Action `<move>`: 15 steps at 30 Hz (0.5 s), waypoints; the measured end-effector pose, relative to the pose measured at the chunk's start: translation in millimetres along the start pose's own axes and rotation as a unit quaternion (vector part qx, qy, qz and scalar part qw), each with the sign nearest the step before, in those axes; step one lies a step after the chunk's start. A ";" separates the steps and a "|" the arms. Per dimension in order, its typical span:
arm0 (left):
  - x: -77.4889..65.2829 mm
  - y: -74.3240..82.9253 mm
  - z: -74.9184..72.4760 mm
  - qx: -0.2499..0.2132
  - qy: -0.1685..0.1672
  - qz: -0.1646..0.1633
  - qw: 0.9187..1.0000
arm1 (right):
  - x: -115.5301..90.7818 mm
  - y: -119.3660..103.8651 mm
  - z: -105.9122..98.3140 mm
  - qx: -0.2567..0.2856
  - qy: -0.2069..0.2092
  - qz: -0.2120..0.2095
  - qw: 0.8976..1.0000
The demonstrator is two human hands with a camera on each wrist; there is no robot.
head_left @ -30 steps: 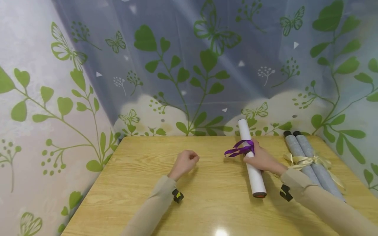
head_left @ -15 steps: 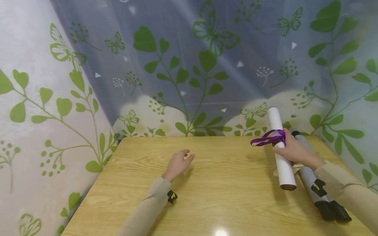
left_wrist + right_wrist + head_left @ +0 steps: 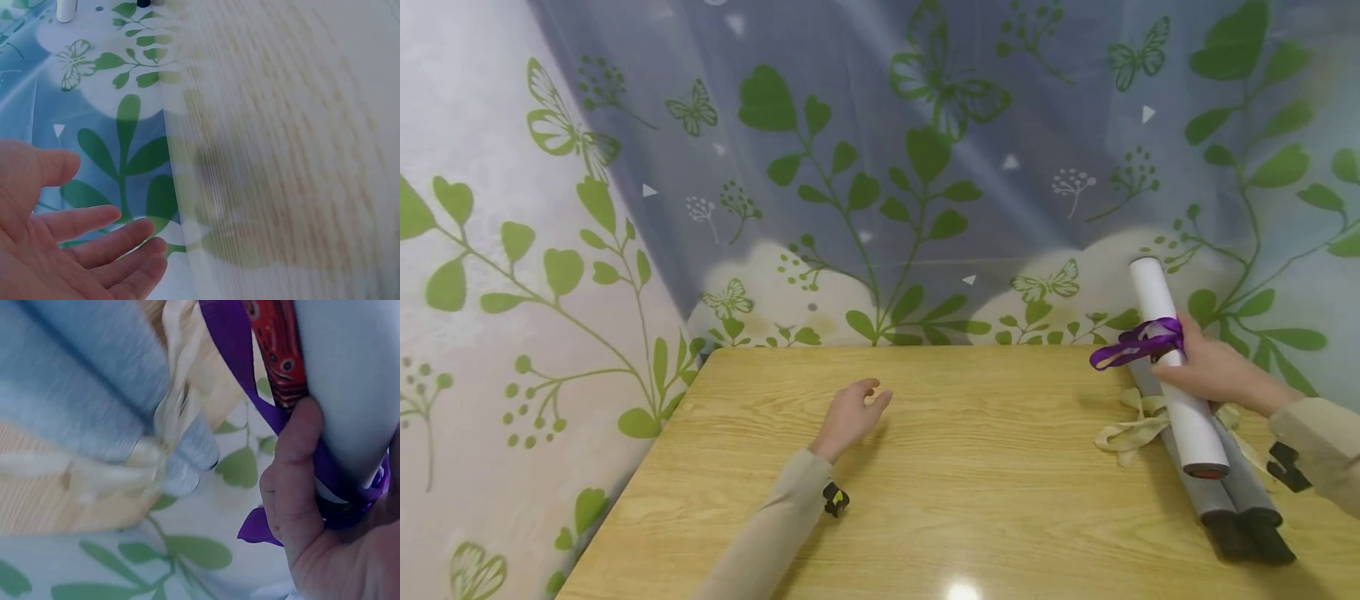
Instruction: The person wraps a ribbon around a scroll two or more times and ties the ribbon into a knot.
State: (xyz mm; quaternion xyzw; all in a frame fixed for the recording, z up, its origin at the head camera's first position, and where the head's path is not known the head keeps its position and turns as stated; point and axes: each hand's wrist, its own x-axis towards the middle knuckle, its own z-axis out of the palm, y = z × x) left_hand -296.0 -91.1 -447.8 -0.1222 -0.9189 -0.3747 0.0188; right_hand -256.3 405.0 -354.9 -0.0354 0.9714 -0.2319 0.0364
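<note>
My right hand (image 3: 1221,367) grips a white paper roll (image 3: 1195,429) at its middle, by the purple ribbon (image 3: 1138,348) tied round it. The roll hangs tilted over two grey rolls (image 3: 1202,487) that lie side by side with dark ends toward me. A cream ribbon (image 3: 1135,437) binds that pair. In the right wrist view, a red patterned strip (image 3: 281,350) shows along the white roll, and the thumb presses beside it. My left hand (image 3: 848,418) is over the table's left half, holding nothing; the left wrist view shows its fingers (image 3: 112,244) loosely spread.
The wooden table (image 3: 970,500) meets a backdrop (image 3: 850,233) printed with leaves and butterflies at its far edge. The same print covers the left wall (image 3: 512,375). The grey rolls lie near the table's right edge.
My right hand has carried the white roll rightward, from the table's middle right to over the grey rolls. My left hand has uncurled its fingers and shifted slightly left.
</note>
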 end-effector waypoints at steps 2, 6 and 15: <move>-0.2 -1.0 -0.4 0.002 -0.002 0.003 1.000 | -1.4 7.3 -5.1 -0.016 -0.002 0.001 1.000; -0.3 -4.0 -1.1 0.005 -0.004 0.010 1.000 | -4.8 26.4 -12.2 -0.026 -0.013 0.005 1.000; -3.5 -5.8 -4.5 0.004 0.001 0.022 1.000 | -11.7 73.7 -17.9 -0.050 -0.032 0.051 0.997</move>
